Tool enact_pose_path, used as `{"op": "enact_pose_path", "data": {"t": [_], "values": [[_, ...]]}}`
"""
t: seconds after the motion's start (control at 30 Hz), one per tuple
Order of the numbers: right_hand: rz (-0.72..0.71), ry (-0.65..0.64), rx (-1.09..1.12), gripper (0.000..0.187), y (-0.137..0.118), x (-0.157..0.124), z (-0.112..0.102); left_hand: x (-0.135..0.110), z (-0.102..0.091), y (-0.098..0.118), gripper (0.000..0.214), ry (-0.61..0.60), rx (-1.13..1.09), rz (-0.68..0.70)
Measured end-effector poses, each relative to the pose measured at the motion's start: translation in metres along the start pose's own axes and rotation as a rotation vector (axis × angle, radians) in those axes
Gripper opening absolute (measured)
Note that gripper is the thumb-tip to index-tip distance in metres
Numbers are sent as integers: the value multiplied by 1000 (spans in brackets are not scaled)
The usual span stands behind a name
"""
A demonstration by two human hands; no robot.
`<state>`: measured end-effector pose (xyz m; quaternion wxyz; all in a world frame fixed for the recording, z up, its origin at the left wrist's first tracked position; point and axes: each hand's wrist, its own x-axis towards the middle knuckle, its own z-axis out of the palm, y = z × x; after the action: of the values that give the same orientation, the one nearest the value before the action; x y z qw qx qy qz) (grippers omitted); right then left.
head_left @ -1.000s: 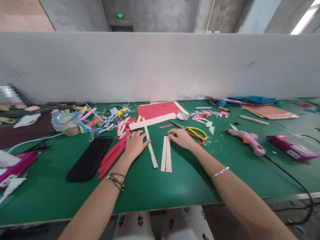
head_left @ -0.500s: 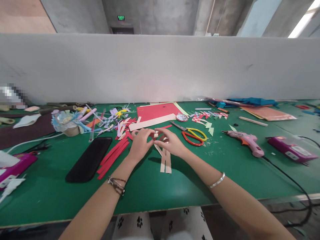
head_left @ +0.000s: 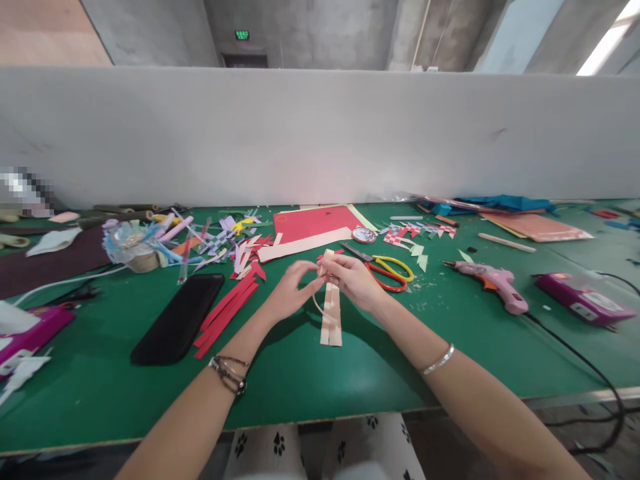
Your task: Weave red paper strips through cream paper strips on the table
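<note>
Both hands meet above the green table (head_left: 310, 380), just off its surface. My right hand (head_left: 356, 280) pinches the doubled ends of a cream paper strip (head_left: 325, 261) folded into a loop that curves down between the hands. My left hand (head_left: 291, 291) has its fingers closed on the same strip from the left side. Two more cream strips (head_left: 331, 320) lie flat side by side under the hands. Red paper strips (head_left: 227, 312) lie to the left of my left wrist.
A black pouch (head_left: 179, 319) lies left of the red strips. Yellow and red scissors (head_left: 387, 268) sit right of my hands, then a pink glue gun (head_left: 493, 283) with its cord. Red card (head_left: 315, 221) and paper scraps (head_left: 225, 243) lie behind. A grey partition closes the back.
My hands left the table and came together. The long cream strip that lay slanted on the table was picked up and bent into a loop held by both hands.
</note>
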<state>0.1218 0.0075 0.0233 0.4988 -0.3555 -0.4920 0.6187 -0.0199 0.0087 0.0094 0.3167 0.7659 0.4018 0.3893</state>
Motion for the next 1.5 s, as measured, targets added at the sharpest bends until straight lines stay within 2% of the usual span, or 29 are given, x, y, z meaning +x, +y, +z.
{"op": "enact_pose_path", "data": {"t": [0.07, 0.13, 0.3, 0.5, 0.73, 0.93, 1.07, 1.13, 1.2, 1.27, 1.3, 1.4, 1.5], "values": [[-2, -14, 41, 24, -2, 1, -1, -1, 2, 2, 35, -180, -188, -99], [-15, 16, 39, 24, -3, 2, -3, -3, 4, 5, 41, -262, -346, -206], [-17, 97, 28, 22, -5, 5, -7, -7, 10, 7, 38, -288, -606, -372], [70, 177, -26, 20, -4, 4, -7, -7, 15, 6, 31, -262, -624, -436], [7, 292, -66, 21, -6, 8, -21, -6, 9, 9, 24, -249, -521, -394], [-55, 400, -45, 18, -9, 14, -39, -2, -3, 6, 20, -153, -260, -300], [-90, 499, -217, 14, -9, 17, -46, -3, -6, 5, 19, -62, 54, -188], [-212, 541, -434, 20, -10, 17, -46, -4, -6, 6, 19, -32, 206, -118], [-412, 512, -746, 29, -11, 13, -42, -4, -6, 7, 20, -21, 303, -61], [-566, 376, -1054, 32, -11, 7, -35, -4, -7, 8, 20, -25, 343, -21], [-598, 274, -1178, 29, -11, 4, -31, -4, -7, 9, 21, -28, 347, -4], [-583, 21, -1402, 18, -9, -2, -23, -4, -8, 10, 21, -24, 335, 35], [-546, -57, -1461, 19, -8, -4, -20, -4, -8, 11, 20, 11, 271, 34]]}}
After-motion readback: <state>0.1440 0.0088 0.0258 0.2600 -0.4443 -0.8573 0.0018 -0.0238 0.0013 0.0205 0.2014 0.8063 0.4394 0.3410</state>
